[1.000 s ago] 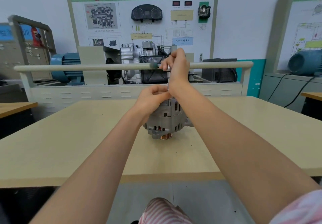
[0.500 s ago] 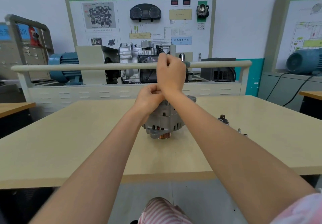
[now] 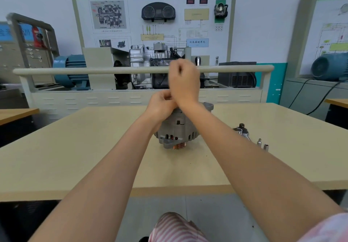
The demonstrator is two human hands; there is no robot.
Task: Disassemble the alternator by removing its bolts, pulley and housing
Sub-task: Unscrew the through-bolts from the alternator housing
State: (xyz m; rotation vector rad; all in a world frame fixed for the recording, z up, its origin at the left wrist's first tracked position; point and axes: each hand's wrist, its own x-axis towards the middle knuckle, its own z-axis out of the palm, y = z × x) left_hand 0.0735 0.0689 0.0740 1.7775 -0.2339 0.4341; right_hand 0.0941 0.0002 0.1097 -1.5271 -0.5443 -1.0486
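Where the pale beige laminate table (image 3: 75,162) begins at the frame's six o'clock, a striped pink-and-white sleeve (image 3: 175,228) shows below its edge. On the table's centre stands the grey cast-metal alternator (image 3: 178,130), its copper-coloured grooved pulley (image 3: 178,145) facing down at the near side. At three o'clock from it lie a chrome socket tool (image 3: 243,131) and two small silver sockets (image 3: 262,144).

On the alternator's top, the left hand (image 3: 162,104) curls its fingers, what it holds hidden. Above, at twelve o'clock, the right hand (image 3: 184,83) is fisted; whether it grips anything I cannot tell.

Beyond runs a cream rail (image 3: 94,70), then a blue electric motor (image 3: 71,70) and a white training board (image 3: 152,16) headed partly "BS-018", "DSG", amid Chinese writing.
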